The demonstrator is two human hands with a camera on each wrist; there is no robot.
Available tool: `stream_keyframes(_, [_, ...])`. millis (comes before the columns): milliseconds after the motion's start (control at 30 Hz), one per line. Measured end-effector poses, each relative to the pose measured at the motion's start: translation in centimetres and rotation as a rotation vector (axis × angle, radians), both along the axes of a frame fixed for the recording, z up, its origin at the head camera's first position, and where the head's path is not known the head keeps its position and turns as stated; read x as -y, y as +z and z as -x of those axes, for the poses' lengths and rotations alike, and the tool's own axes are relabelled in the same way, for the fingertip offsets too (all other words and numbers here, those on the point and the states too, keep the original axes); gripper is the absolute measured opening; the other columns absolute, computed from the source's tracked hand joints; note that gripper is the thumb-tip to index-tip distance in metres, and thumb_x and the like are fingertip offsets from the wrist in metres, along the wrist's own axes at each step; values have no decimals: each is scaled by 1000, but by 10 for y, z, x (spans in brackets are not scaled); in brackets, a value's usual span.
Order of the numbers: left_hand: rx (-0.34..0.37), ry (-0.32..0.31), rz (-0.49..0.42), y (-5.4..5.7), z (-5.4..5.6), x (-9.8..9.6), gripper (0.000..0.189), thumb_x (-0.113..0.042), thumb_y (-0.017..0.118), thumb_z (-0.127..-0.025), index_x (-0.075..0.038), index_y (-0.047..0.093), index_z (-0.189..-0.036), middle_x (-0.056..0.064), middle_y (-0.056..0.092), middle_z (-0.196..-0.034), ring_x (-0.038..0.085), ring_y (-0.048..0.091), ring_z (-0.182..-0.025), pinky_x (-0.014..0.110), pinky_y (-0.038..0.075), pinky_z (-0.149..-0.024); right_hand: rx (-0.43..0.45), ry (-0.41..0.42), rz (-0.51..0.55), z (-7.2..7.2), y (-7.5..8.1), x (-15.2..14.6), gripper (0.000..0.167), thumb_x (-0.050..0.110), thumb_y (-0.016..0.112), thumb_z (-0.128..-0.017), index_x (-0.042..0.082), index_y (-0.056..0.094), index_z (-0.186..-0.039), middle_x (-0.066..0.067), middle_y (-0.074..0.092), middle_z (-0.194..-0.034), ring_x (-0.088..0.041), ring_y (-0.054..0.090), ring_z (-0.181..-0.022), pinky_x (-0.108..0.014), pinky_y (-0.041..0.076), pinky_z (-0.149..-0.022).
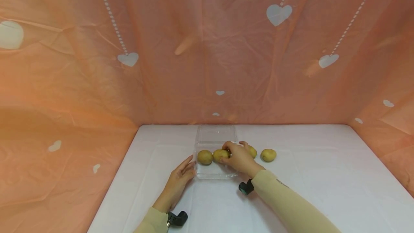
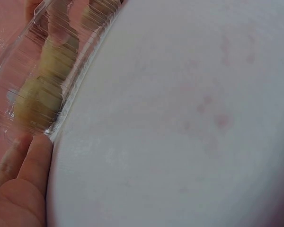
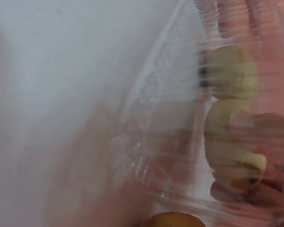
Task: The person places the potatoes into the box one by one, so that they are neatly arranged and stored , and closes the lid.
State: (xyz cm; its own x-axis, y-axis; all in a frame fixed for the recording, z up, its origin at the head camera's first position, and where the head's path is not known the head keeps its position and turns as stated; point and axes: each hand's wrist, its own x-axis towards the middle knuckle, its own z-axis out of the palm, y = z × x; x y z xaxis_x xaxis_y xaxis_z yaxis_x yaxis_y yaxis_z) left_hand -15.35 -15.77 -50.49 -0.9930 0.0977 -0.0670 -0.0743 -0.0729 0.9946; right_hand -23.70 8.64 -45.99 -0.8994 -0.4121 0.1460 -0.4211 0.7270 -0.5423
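A clear plastic box [image 1: 213,172] lies with its lid [image 1: 216,133] folded back behind it. One yellow-brown potato [image 1: 205,157] sits at the left inside the box. My right hand [image 1: 242,160] reaches over the box's right wall and pinches a second potato [image 1: 220,155] between thumb and fingers, close beside the first. In the right wrist view the held potato [image 3: 222,137] shows blurred through the plastic. My left hand [image 1: 178,182] is at the box's left side, its extended fingers [image 2: 38,161] touching or nearly touching the wall.
Right of the box a potato [image 1: 268,155] lies on the white table [image 1: 310,182]. Another potato [image 1: 252,151] is partly hidden behind my right hand. An orange curtain with white hearts [image 1: 200,64] hangs along the table's back edge and sides.
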Motion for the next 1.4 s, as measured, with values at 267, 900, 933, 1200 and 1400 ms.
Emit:
stream_keyframes(267, [0, 1, 6, 0, 0, 0, 60, -9, 60, -94, -12, 38, -149, 20, 41, -147, 29, 35, -137, 36, 36, -106, -30, -7, -90, -2, -1, 4, 31, 27, 81, -79, 12, 64, -100, 3, 68, -94, -15, 61, -88, -54, 19, -106])
stream_keyframes(900, [-10, -5, -28, -4, 1, 0, 61, -8, 59, -94, -8, 36, -149, 23, 39, -146, 32, 34, -137, 29, 40, -103, -100, -35, -61, -4, 2, 1, 34, 29, 81, -78, 10, 70, -104, 0, 69, -98, -16, 62, -92, -51, 19, -105])
stream_keyframes(933, [-10, -6, -37, -5, 1, 0, 61, -8, 60, -94, -7, 35, -149, 24, 39, -146, 33, 33, -137, 28, 40, -102, -89, -41, -29, -5, 4, -1, 35, 29, 81, -79, 9, 70, -106, -1, 69, -100, -17, 62, -93, -50, 19, -106])
stream_keyframes(1200, [-1, -15, -54, -8, 2, 0, 62, -10, 61, -93, -7, 35, -150, 24, 38, -147, 33, 32, -138, 31, 39, -104, -17, -144, 232, -12, 16, -30, 45, 31, 81, -78, 9, 67, -115, -9, 67, -105, -30, 56, -100, -47, 22, -99])
stream_keyframes(1400, [-11, -10, -63, -6, 1, 0, 61, -8, 61, -93, -6, 35, -149, 25, 40, -145, 33, 33, -137, 28, 39, -103, -3, -171, 277, -19, 19, -59, 49, 38, 81, -78, 15, 66, -118, -5, 68, -110, -24, 58, -103, -49, 39, -96])
